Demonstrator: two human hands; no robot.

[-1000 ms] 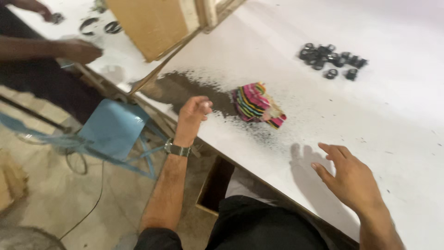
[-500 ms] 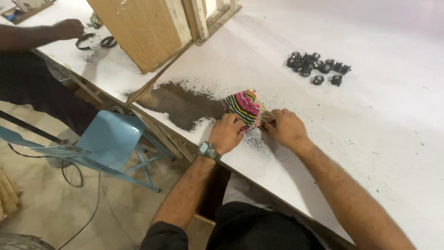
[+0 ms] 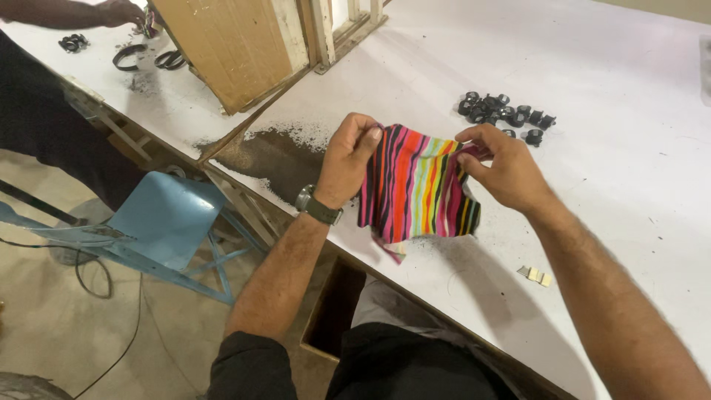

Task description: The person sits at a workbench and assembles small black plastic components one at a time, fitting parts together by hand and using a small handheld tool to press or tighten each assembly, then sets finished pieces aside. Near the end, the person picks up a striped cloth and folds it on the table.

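A striped cloth (image 3: 416, 189) in pink, orange, yellow, green and black hangs spread out above the white table (image 3: 629, 192). My left hand (image 3: 348, 159), with a watch on its wrist, pinches the cloth's top left corner. My right hand (image 3: 500, 167) pinches its top right corner. Both hands hold it stretched between them, a little above the table's front edge. Under and left of the cloth lies a patch of dark powder (image 3: 274, 155) on the table.
A cluster of small black rings (image 3: 503, 112) lies beyond my right hand. A small pale piece (image 3: 535, 275) lies near the front edge. A brown board (image 3: 229, 44) leans at the back left. Another person's hand (image 3: 118, 11) works there. A blue chair (image 3: 167, 222) stands below.
The cloth lay bunched on the table with my hands apart from it; then both hands took it, lifted it and spread it open between them.
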